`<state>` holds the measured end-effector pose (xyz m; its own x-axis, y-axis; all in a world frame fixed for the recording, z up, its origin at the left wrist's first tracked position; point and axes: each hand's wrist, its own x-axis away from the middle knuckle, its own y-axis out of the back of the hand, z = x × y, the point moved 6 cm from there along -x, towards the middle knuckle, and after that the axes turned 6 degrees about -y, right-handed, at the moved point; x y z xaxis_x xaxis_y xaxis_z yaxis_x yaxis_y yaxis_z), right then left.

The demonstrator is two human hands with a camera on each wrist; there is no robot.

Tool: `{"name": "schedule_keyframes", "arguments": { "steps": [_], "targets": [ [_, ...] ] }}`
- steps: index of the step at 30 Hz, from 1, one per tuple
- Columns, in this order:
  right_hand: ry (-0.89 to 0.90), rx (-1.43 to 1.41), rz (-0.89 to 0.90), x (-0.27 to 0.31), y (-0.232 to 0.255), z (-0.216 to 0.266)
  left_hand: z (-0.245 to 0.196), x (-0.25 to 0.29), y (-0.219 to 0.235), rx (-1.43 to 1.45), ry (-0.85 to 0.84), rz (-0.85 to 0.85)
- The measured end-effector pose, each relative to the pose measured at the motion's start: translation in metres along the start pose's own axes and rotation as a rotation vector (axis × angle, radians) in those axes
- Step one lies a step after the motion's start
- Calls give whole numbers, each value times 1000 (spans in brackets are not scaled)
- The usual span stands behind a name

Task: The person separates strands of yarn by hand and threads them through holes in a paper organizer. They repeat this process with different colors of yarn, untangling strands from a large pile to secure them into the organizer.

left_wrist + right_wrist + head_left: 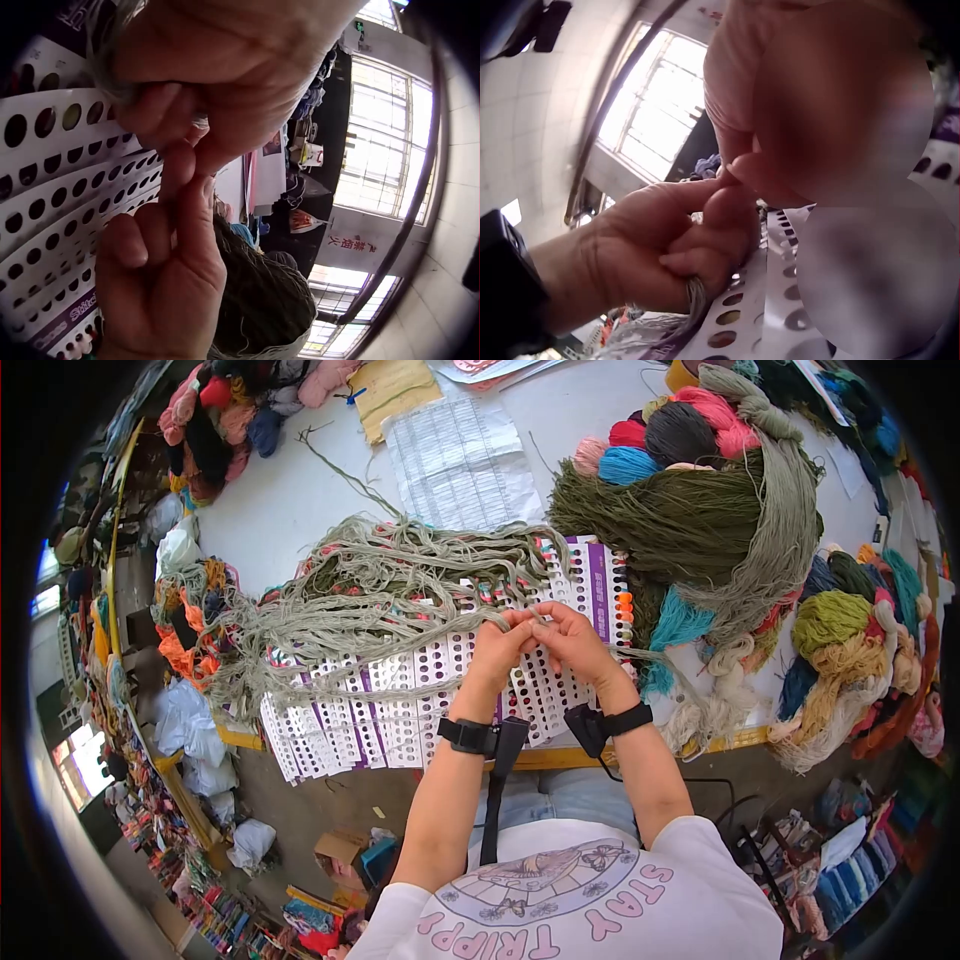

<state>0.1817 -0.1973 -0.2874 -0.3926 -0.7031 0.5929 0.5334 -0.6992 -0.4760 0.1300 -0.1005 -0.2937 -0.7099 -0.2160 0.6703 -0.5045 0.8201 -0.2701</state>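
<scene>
Fingertip to fingertip, my left hand (499,652) and right hand (580,645) meet over perforated thread cards (400,732). Grey-green thread (696,300) comes out below the curled fingers of the left hand in the right wrist view. The right hand pinches with thumb and forefinger, its other fingers curled; a grey strand (652,656) trails off beside it. The fingers hide the piece of thread between them. A tangle of grey-green thread (390,585) lies across the cards to the left, hanging through their rows of holes.
A big dark green skein (660,520) with grey thread (780,510) over it lies at right, near coloured yarn bundles (840,630). A printed sheet (455,465) is at the back. White plastic bags (185,725) hang at left, and a cardboard box (343,857) stands below the table.
</scene>
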Motion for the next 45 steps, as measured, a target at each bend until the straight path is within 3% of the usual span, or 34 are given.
{"name": "schedule_keyframes", "arguments": {
  "steps": [2,5,8,9,12,16,20,26,29,32,35,38,42,43,45],
  "targets": [
    [26,253,-147,0,4,8,2,-2,4,-35,-31,-96],
    [137,583,-313,-3,16,12,3,-7,15,-453,-287,-232],
    [234,581,-402,-8,16,15,-17,7,2,-826,-626,-473],
    [204,470,-438,-9,18,16,-22,9,0,-778,-649,-555],
    [203,194,-386,-10,16,17,-20,-10,-2,-881,-393,-396],
    [226,336,-457,-14,19,12,-24,-9,1,-737,-391,-419],
    [499,517,-631,-18,25,21,-16,-10,11,-661,-425,-434],
    [459,607,-572,-11,17,28,-1,-25,14,-312,-195,-220],
    [481,575,-514,-13,19,25,-3,-25,11,-274,-169,-217],
    [490,617,-435,-15,21,27,-3,-32,14,-520,-326,-239],
    [448,590,-480,-16,25,21,-8,-27,17,-737,-414,-304],
    [479,638,-550,-15,25,18,-5,-13,22,79,23,-243],
    [435,718,-552,-12,20,25,-23,-9,18,609,67,110],
    [406,713,-537,-11,19,29,-27,-6,11,615,81,180],
    [377,637,-499,-14,20,30,-29,-9,0,-34,-122,159]
  ]
}}
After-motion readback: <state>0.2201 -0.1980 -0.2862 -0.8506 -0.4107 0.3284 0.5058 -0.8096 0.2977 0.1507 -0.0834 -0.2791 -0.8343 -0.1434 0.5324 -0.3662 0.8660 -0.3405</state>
